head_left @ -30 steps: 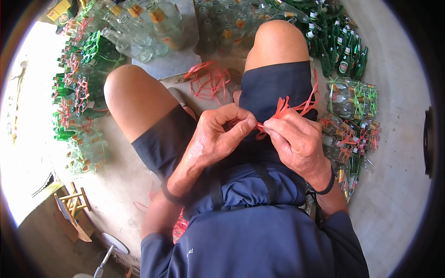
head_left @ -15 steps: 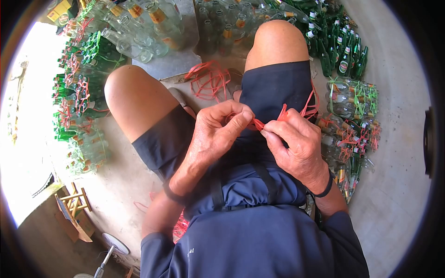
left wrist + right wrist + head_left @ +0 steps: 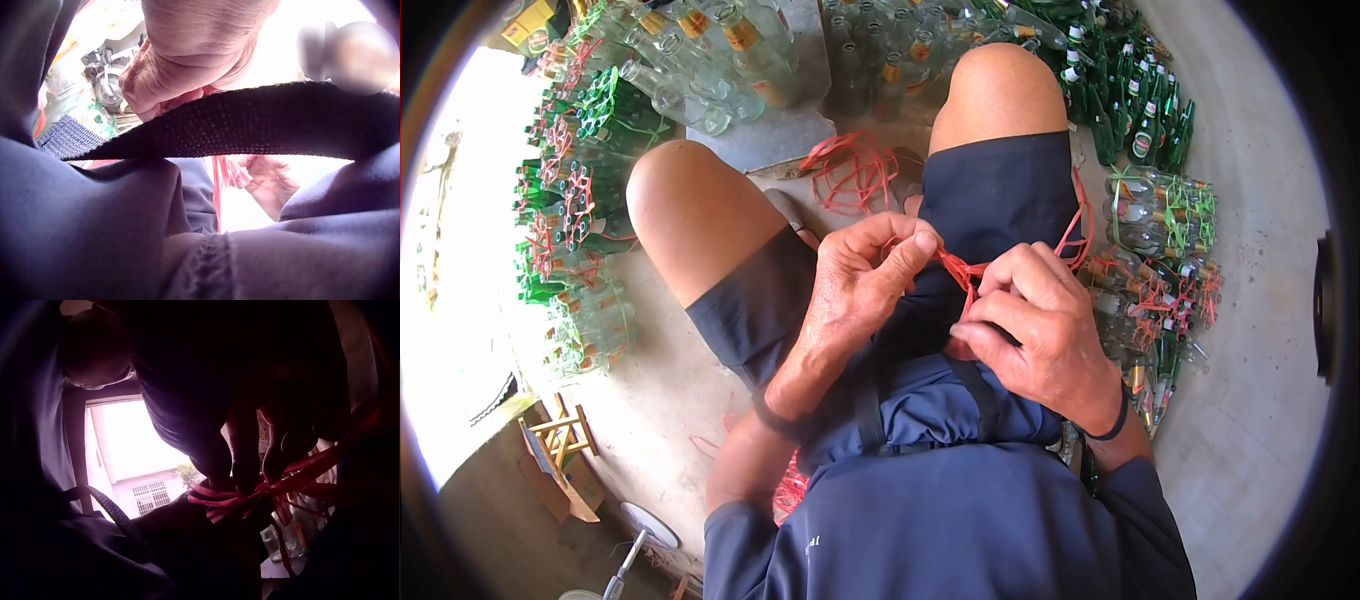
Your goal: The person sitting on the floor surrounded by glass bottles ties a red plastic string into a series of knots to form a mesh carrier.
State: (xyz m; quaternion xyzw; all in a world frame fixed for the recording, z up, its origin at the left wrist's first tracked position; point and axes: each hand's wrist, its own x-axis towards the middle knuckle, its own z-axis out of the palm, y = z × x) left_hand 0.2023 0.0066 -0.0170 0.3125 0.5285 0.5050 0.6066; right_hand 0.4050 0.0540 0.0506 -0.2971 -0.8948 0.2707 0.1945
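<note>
Red plastic strips (image 3: 956, 266) stretch in a bunch between both hands over the lap. My left hand (image 3: 862, 278) pinches one end of the bunch between thumb and forefinger. Lower and to the right, my right hand (image 3: 1045, 325) pinches a strand with thumb and fingertips, a short end showing beneath them. One loose length loops past the right knuckles along the thigh. In the right wrist view the right hand (image 3: 250, 419) is dark, its fingertips at the frayed red strips (image 3: 269, 495). A black strap covers part of the left wrist view.
A tangle of red strip (image 3: 852, 175) lies on the floor between the feet. Clear bottles (image 3: 750, 60) stand ahead, green bottles (image 3: 1135, 110) at the far right. Tied bottle bundles (image 3: 1165, 215) line both sides. A wooden stool (image 3: 560, 440) and a fan (image 3: 648, 525) are at lower left.
My right hand has moved down towards the body, drawing a strand away from the bunch. The tuft above its fingers no longer shows. My left hand has shifted slightly left, still pinching.
</note>
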